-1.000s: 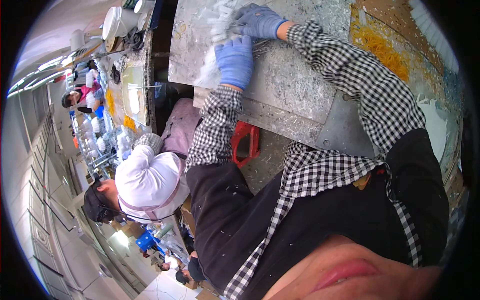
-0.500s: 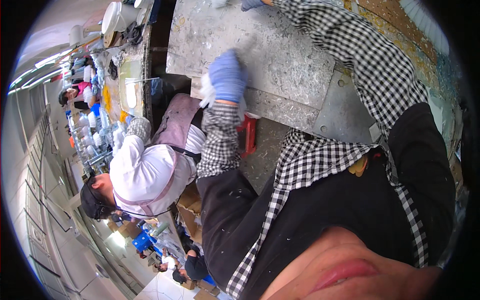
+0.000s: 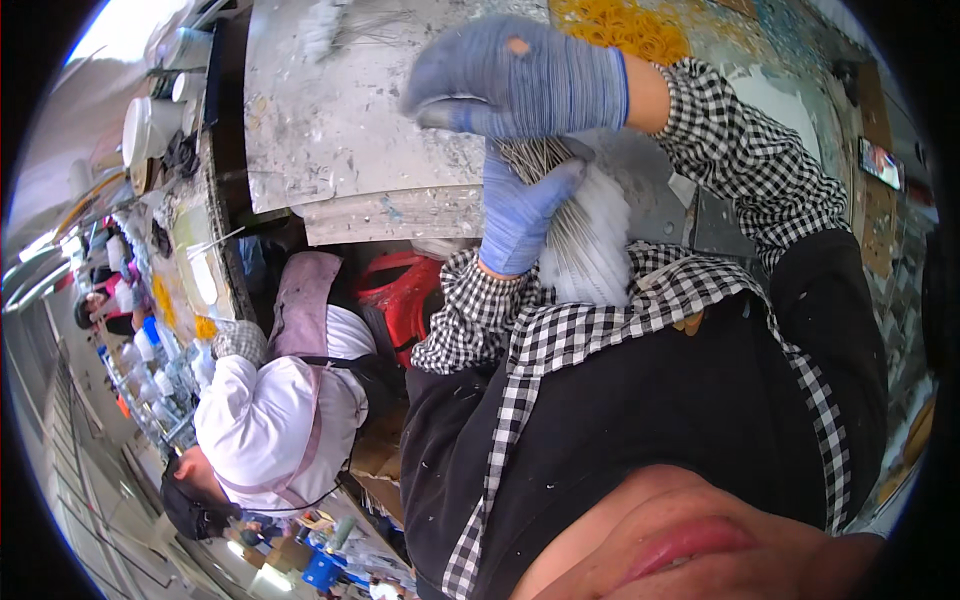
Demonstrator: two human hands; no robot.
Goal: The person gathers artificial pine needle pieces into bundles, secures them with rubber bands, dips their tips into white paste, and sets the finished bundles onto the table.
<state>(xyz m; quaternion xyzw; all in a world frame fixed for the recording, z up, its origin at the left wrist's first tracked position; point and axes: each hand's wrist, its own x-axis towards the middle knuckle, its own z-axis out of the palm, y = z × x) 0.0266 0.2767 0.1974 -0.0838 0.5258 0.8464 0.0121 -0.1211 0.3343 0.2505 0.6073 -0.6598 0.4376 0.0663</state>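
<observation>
A bundle of thin wire-stemmed brushes [image 3: 588, 245] with white bristles stands in front of my apron, bristle ends toward me. My left hand [image 3: 522, 212], in a blue knit glove, wraps round the wire stems with the thumb across them. Over the far ends of the stems lies my right hand [image 3: 515, 82], in a matching glove with a small hole at the back. Its fingers are stretched out, slightly blurred, and its palm seems to touch the wire ends, though the contact is hidden.
More white-bristled brushes [image 3: 322, 28] lie on the scuffed metal-topped table [image 3: 370, 130]. Yellow rubber bands [image 3: 625, 30] are heaped at the far side. A red plastic stool [image 3: 400, 290] stands below the table edge. At left, a co-worker in white [image 3: 280, 430] works at another table.
My left hand has come from over the table's left part to in front of me, gripping the bundle. My right hand has swung in from the far edge over the stems. The view has shifted.
</observation>
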